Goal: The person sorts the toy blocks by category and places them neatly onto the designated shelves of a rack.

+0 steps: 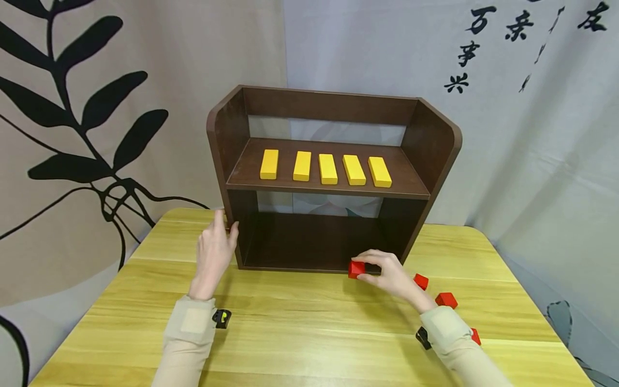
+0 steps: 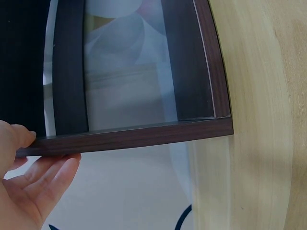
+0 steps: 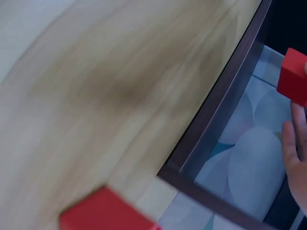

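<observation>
In the lower centre of the head view, the right hand (image 1: 389, 277) pinches a red block (image 1: 357, 269) between thumb and fingertips at the front edge of the shelf unit's (image 1: 333, 177) lower compartment. The left hand (image 1: 215, 252), fingers straight, rests against the unit's left side panel. Judged best practice: keep the pinch firm, brace the panel, and clear the bottom edge before setting the block down; spare red blocks (image 1: 446, 300) lie on the tabletop (image 1: 290, 322) at lower right.

The wooden surface (image 1: 300, 322) carries a dark shelf (image 1: 437, 145) (five yellow blocks (image 1: 328, 169) on its upper board) and loose red cubes (image 1: 446, 300).
</observation>
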`<action>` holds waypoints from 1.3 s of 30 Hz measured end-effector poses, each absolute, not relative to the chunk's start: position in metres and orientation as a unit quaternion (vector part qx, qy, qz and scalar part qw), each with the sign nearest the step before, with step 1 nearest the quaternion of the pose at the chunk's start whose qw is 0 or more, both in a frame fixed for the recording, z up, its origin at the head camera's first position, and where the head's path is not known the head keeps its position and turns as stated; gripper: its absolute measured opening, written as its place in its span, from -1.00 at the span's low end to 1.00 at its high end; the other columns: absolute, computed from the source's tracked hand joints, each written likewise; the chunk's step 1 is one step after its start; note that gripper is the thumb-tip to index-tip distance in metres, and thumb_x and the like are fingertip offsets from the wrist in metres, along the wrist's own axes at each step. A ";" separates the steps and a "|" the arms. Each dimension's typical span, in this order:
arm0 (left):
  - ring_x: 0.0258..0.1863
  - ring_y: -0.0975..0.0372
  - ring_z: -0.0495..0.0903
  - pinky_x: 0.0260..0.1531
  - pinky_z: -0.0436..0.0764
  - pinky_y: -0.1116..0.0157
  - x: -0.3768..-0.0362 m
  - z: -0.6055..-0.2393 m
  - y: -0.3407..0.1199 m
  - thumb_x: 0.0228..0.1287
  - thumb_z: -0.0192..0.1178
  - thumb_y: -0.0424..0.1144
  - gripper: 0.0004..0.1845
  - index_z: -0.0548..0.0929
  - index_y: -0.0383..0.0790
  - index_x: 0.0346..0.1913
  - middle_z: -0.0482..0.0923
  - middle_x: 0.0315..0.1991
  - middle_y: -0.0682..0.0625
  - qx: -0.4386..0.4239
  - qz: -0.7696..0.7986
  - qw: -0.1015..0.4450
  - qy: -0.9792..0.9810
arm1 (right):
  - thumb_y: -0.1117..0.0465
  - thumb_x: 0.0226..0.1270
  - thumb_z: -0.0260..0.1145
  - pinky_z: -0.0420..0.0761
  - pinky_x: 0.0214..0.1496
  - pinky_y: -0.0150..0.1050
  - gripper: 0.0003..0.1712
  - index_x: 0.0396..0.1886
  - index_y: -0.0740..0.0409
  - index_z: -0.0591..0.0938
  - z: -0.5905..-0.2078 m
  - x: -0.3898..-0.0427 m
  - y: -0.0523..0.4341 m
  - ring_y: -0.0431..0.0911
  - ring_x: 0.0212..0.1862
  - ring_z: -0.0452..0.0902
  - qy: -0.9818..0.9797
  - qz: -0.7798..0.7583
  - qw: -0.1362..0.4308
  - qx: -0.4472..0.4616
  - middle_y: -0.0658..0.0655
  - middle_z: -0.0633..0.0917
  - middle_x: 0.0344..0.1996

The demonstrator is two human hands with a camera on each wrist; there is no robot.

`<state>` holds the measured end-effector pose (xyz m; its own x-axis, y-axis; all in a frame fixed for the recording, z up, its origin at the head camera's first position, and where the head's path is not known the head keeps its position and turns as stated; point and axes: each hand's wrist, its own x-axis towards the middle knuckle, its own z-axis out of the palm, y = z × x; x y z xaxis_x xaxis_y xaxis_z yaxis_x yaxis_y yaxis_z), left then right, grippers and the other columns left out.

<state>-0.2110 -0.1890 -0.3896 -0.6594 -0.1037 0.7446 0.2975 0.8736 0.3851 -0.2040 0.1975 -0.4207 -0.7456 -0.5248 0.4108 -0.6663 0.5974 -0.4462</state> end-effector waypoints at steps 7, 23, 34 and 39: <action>-0.73 -0.13 0.51 -0.81 0.38 0.11 -0.210 -0.389 -0.190 0.25 0.22 -0.35 -0.74 0.39 -0.43 -0.17 0.51 -0.59 -0.28 -0.057 -0.245 0.412 -0.876 | 0.21 0.06 0.48 0.58 0.08 -0.08 -0.59 -0.03 0.12 0.69 -0.425 -0.214 0.171 -0.04 0.01 0.61 -0.879 0.326 0.126 0.323 0.07 0.72 -0.09; -0.71 -0.13 0.53 -0.80 0.40 0.09 -0.211 -0.389 -0.189 0.27 0.21 -0.33 -0.74 0.38 -0.39 -0.14 0.52 -0.58 -0.28 -0.062 -0.237 0.411 -0.878 | 0.20 0.11 0.45 0.59 0.09 -0.04 -0.62 -0.01 0.08 0.69 -0.441 -0.234 0.116 0.01 0.07 0.60 -0.873 0.390 0.107 0.273 0.10 0.70 -0.02; -0.69 -0.15 0.54 -0.78 0.42 0.06 -0.212 -0.389 -0.189 0.25 0.21 -0.35 -0.74 0.38 -0.42 -0.15 0.52 -0.57 -0.30 -0.061 -0.241 0.415 -0.875 | 0.18 0.18 0.40 0.59 0.08 -0.08 -0.62 0.02 0.08 0.67 -0.446 -0.242 0.080 0.02 0.11 0.57 -0.885 0.386 0.068 0.252 0.12 0.66 0.05; -0.69 -0.16 0.55 -0.78 0.43 0.06 -0.212 -0.390 -0.189 0.25 0.21 -0.36 -0.75 0.38 -0.42 -0.17 0.54 -0.57 -0.31 -0.061 -0.242 0.417 -0.874 | 0.18 0.18 0.39 0.58 0.11 -0.07 -0.64 0.01 0.08 0.67 -0.448 -0.242 0.067 0.05 0.14 0.55 -0.893 0.374 0.055 0.243 0.14 0.65 0.06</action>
